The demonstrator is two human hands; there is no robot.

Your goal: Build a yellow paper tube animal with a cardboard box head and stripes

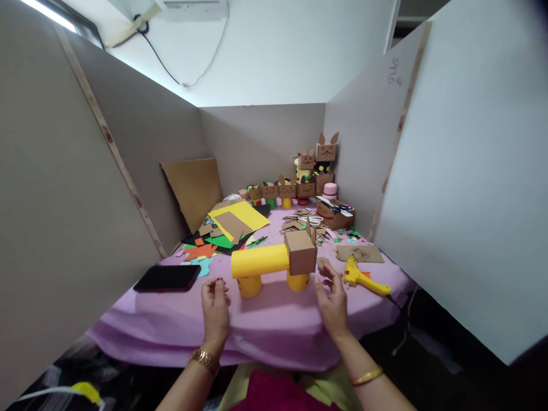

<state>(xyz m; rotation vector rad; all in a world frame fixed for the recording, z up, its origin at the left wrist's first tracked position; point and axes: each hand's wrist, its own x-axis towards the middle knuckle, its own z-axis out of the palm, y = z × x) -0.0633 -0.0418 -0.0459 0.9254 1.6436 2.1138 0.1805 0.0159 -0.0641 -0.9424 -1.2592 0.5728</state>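
Note:
A toy animal stands on the table in front of me, between my hands. Its body is a yellow paper tube (pixel 260 260) on short yellow tube legs (pixel 250 286). At its right end sits a brown cardboard box head (pixel 301 253) with pointed cardboard ears (pixel 310 230). My left hand (pixel 215 305), loosely curled with nothing visible in it, is just left of the body, apart from it. My right hand (pixel 332 297) is open beside the head, thumb and fingers apart. A small cardboard scrap (pixel 323 262) lies by its fingertips; whether they touch cannot be made out.
A yellow glue gun (pixel 363 277) lies at right, near a cardboard sheet (pixel 359 254). A black phone (pixel 168 278) lies at left. Coloured paper (pixel 250 216), white-handled scissors (pixel 314 220) and a cardboard box (pixel 331 214) sit farther back, before several finished cardboard animals (pixel 287 190). Partitions enclose the table.

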